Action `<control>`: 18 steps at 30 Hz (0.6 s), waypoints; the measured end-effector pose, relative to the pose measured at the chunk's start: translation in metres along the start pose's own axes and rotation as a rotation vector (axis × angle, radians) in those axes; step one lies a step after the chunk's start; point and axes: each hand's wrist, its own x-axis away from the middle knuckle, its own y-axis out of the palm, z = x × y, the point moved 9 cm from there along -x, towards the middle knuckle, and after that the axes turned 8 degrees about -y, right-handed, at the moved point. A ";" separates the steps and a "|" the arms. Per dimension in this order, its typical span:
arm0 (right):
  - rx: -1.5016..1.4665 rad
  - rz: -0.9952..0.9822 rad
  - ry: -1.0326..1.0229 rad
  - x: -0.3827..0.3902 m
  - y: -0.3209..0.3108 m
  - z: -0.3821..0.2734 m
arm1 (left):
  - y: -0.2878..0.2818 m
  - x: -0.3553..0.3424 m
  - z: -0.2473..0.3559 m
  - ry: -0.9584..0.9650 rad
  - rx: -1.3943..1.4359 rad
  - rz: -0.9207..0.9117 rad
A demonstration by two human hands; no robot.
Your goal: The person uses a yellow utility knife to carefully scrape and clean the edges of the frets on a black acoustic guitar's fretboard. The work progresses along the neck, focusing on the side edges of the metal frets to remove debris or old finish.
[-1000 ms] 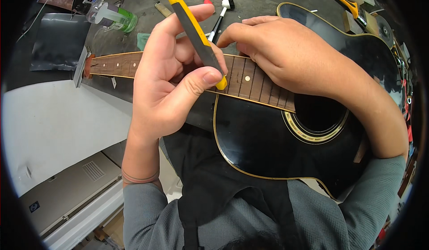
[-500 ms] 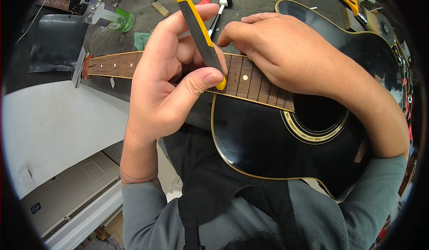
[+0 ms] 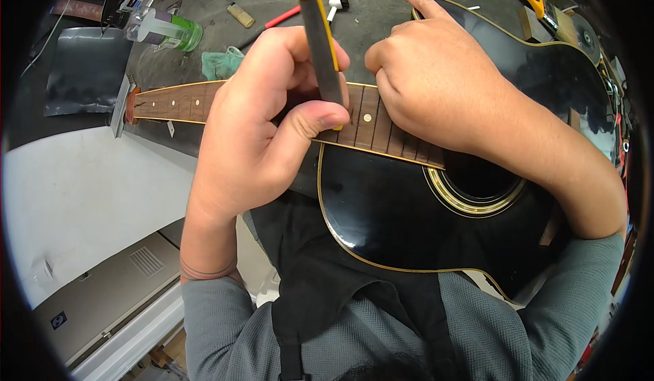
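Black sheet: far left, past the fretboard's narrow end.
Clear-and-green bottle: on the dark surface, beyond the fretboard.
Green cloth: on the surface, just beyond the fretboard.
Left hand: above the fretboard, its grip holding the yellow-and-dark-grey tool.
Tool's pose: raised and slightly tilted, lower end over the fretboard; contact cannot be told.
Small white-headed brush: on the surface, beyond the tool.
Black guitar: fretboard reaching left, body to the right.
Right hand: over the fretboard's wide end, index finger stretched out, others curled; whether this grip holds anything cannot be told.
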 end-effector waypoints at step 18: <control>0.070 0.035 -0.049 0.002 0.001 -0.003 | 0.000 -0.027 0.003 0.137 -0.143 0.028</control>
